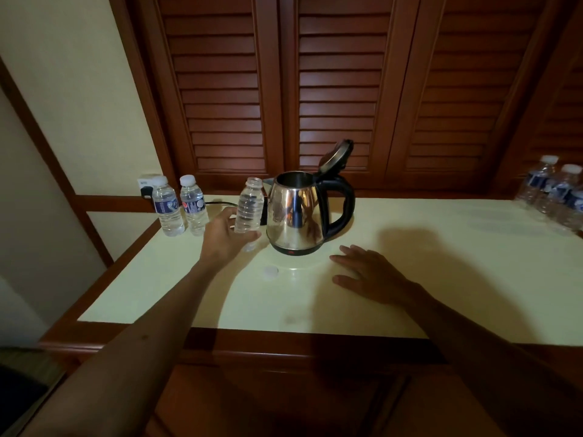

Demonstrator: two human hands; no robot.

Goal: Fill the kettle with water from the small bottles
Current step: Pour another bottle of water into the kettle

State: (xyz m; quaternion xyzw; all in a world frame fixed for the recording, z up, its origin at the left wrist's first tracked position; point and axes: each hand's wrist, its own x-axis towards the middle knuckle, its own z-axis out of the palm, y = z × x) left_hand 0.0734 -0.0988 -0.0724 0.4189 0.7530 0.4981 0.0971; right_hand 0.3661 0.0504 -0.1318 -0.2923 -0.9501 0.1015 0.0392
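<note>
Fronting louvred wooden doors (pixel 334 89), a cream countertop (pixel 410 263)

Dim warm light, soft shadows, wide-angle bending at edges

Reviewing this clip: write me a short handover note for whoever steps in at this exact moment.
Left hand grips an uncapped, label-less clear plastic bottle, upright beside the steel kettle; it looks empty.
Right hand rests open on the cream countertop.
The kettle's lid is open. A white cap lies in front of the kettle.
Left: two capped full bottles at the back left, more capped bottles at the far right.
Kettle's water level is not visible.
</note>
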